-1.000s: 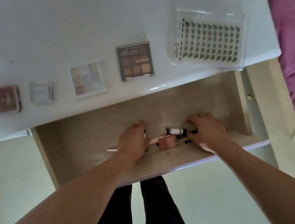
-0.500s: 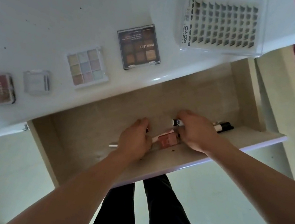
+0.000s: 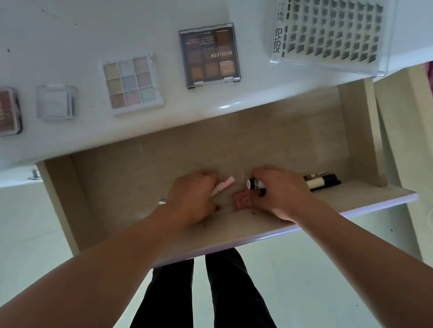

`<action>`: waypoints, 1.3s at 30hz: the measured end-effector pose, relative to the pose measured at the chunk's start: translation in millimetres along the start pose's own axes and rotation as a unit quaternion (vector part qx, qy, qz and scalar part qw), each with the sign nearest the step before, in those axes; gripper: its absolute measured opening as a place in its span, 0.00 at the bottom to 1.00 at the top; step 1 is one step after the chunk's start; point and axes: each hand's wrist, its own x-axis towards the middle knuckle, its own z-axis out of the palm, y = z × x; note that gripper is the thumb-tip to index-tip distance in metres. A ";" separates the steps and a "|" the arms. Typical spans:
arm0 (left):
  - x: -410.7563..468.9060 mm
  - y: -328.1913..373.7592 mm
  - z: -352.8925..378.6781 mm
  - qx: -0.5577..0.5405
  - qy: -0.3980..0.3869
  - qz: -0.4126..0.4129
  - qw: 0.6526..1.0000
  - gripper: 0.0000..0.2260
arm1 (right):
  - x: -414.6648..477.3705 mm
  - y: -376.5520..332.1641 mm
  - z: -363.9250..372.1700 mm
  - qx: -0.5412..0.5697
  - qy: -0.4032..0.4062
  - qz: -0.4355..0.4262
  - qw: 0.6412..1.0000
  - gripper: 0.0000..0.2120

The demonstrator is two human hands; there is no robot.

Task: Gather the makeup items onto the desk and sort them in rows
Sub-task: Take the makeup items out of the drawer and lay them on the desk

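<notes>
As left hand (image 3: 192, 197) grips pink tube (image 3: 224, 184), drawer (image 3: 150, 169) holds pens (image 3: 322, 181)

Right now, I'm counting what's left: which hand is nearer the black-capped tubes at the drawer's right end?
Right. The right hand covers the left ends of the black-capped tubes; the left hand is farther left, gripping a pink tube.

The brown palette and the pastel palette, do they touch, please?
Apart: the head view shows bare desk between the brown palette and the pastel palette.
</notes>
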 end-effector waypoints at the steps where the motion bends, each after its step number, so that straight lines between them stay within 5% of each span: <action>1: -1.8 -3.2 -2.7 0.005 -0.002 -0.015 1.000 0.16 | 0.3 -1.5 1.1 -0.002 -0.001 0.000 1.000 0.17; 7: -13.4 -31.0 -21.6 0.035 -0.006 -0.103 0.994 0.05 | 3.1 -1.6 7.4 0.037 -0.024 0.020 0.999 0.15; 10: -21.6 -44.3 -18.6 0.032 0.006 -0.053 0.998 0.08 | 1.4 -0.2 5.5 0.044 -0.032 0.029 0.998 0.10; 14: -30.8 -43.0 -6.2 0.063 -0.038 0.063 0.995 0.22 | -1.4 -2.9 0.3 0.109 -0.022 0.046 0.993 0.19; 24: -31.5 -43.2 1.7 0.093 -0.058 0.078 0.991 0.18 | 0.6 3.0 3.6 0.210 -0.002 0.117 0.971 0.13; 30: -75.1 -44.5 -19.4 -0.075 0.036 0.007 0.997 0.20 | -19.4 -26.3 -21.2 0.258 0.033 0.097 0.961 0.08; 39: -164.0 -69.5 -128.3 -0.235 0.220 -0.118 0.939 0.18 | -25.3 -156.9 -109.3 0.289 0.088 -0.029 0.953 0.09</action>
